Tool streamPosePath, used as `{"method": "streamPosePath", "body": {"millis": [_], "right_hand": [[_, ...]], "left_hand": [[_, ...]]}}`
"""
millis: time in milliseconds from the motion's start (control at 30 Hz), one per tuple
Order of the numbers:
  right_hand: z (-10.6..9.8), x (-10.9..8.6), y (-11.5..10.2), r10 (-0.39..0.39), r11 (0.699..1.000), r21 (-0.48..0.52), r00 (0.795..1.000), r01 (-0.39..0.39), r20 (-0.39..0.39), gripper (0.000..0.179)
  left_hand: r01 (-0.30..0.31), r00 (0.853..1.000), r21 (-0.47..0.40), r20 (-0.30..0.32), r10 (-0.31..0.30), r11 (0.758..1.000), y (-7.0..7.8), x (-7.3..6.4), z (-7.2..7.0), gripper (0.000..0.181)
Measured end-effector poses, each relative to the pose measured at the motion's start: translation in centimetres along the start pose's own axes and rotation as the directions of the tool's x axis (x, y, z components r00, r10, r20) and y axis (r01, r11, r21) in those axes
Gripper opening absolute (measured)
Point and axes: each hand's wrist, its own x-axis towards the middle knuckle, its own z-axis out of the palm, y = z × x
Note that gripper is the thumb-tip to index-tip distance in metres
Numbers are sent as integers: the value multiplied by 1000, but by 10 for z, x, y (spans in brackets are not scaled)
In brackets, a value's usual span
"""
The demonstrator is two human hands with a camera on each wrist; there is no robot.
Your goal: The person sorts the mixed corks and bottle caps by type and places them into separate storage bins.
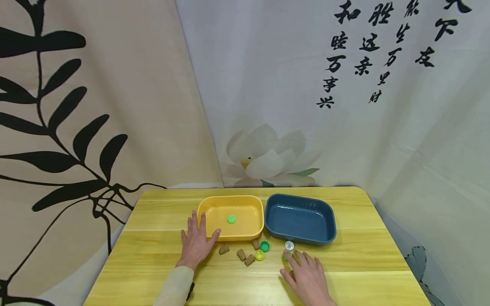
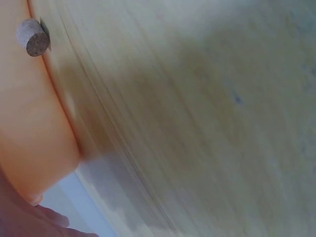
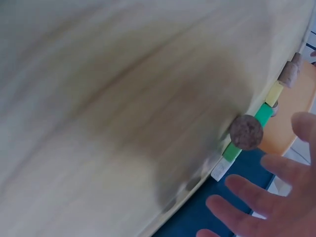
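My left hand (image 1: 197,244) rests with spread fingers at the front left corner of the yellow tray (image 1: 206,236). A light green bottle cap (image 1: 231,219) lies inside that tray. Close by the left thumb is a cork (image 1: 223,249), also seen as a cork (image 2: 34,38) against the tray in the left wrist view. Over the table to the right, my right hand (image 1: 306,276) has its fingers spread and loosely bent. Its index fingertip overlaps a green cap (image 1: 285,256), partly hidden, just below a white cap (image 1: 289,245). Neither hand grips anything.
Several corks (image 1: 249,259) lie between the hands, beside a yellow cap (image 1: 259,255) and a darker green cap (image 1: 264,246). A dark blue tray (image 1: 300,240) stands right of the yellow one. Printed cloth (image 1: 275,85) hangs behind the wooden table (image 1: 367,263).
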Motion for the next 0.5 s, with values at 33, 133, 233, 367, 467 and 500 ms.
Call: {"method": "streamPosePath", "body": {"millis": [33, 133, 233, 367, 467, 500], "right_hand": [[1, 1, -1, 0, 1000, -4, 1000, 0, 4, 52], [4, 3, -4, -1, 1000, -20, 1000, 2, 15, 52], [6, 7, -6, -4, 999, -35, 1000, 4, 16, 52], [7, 12, -8, -9, 999, -46, 1000, 9, -1, 51], [8, 15, -9, -19, 998, -58, 1000, 18, -16, 49], [9, 15, -9, -24, 998, -63, 1000, 22, -20, 49]], "left_hand": [[1, 1000, -2, 3, -1, 1000, 0, 0, 0, 96], [0, 1000, -8, -2, 0, 1000, 1, -1, -1, 96], [-5, 1000, -7, -18, 5, 1000, 1, -1, -1, 95], [-13, 999, -10, -37, 13, 1000, 1, -2, 0, 95], [-14, 999, -14, -46, 14, 1000, 1, -2, 1, 94], [-12, 999, -14, -45, 12, 1000, 1, -2, 1, 94]]}}
